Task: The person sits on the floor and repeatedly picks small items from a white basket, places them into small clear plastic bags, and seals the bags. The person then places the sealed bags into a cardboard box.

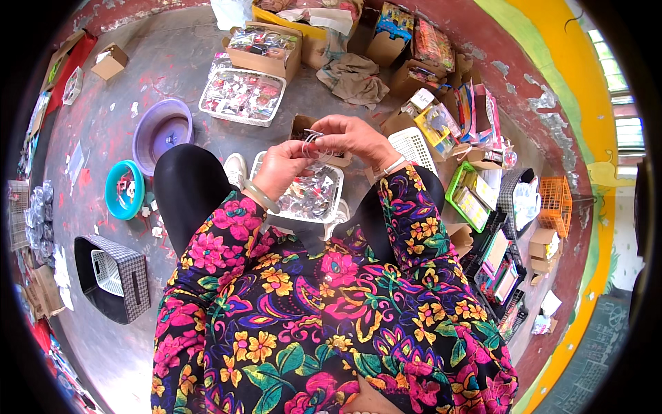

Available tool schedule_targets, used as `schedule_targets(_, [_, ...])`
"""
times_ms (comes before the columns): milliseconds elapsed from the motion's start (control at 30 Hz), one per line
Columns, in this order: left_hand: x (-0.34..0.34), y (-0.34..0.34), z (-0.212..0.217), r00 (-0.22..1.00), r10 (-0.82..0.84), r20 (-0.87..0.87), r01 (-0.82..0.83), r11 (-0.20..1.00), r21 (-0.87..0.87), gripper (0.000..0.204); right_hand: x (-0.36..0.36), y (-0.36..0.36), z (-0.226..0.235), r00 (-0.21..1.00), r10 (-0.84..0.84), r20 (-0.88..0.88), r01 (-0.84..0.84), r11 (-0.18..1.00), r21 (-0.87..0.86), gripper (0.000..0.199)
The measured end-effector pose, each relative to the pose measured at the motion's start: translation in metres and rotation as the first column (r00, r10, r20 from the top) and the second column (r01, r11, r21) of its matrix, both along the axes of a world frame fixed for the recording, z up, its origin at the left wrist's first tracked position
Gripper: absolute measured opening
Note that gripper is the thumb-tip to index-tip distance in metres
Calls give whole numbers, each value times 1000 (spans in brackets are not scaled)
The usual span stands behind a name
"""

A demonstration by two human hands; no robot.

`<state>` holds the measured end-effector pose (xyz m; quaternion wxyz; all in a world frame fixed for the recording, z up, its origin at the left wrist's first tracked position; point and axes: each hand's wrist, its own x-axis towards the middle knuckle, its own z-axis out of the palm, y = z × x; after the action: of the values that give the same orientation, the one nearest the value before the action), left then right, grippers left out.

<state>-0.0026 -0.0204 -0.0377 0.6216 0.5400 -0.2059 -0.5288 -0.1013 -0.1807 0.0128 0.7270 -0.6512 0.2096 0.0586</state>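
My left hand (274, 168) and my right hand (353, 139) meet in front of me, fingers pinched. Thin silvery hoops (312, 140) are between the fingertips of both hands; their exact kind is too small to make out. Directly under the hands is a white plastic basket (338, 201) filled with small clear packets (303, 196). Part of it is hidden by my left hand and sleeve. Just beyond my hands stands a small cardboard box (301, 127), partly covered by the fingers.
A purple basin (141, 143) and a teal basin (110, 195) sit on the floor to the left, near a grey-black bin (141, 276). Ahead is another packet-filled white basket (207, 110). Cardboard boxes, a green tray (452, 195) and black crates (518, 298) line the right.
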Motion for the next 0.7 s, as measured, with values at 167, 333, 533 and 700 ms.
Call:
schedule_targets(167, [-1, -1, 2, 1000, -26, -15, 27, 999, 39, 19, -4, -9, -14, 999, -31, 27, 34, 991, -130, 22])
schedule_targets(333, [2, -1, -3, 996, -52, -75, 54, 998, 25, 24, -3, -7, -16, 991, 0, 137, 50, 930, -363, 17])
schedule_targets(533, [0, -1, 0, 987, -70, -144, 66, 997, -31, 32, -5, -5, -12, 985, 29, 168, 53, 886, -460, 14])
schedule_targets(700, [-2, -1, 2, 996, -60, -69, 60, 998, 0, 36, -5, -8, -9, 965, 190, 183, -21, 746, -666, 13])
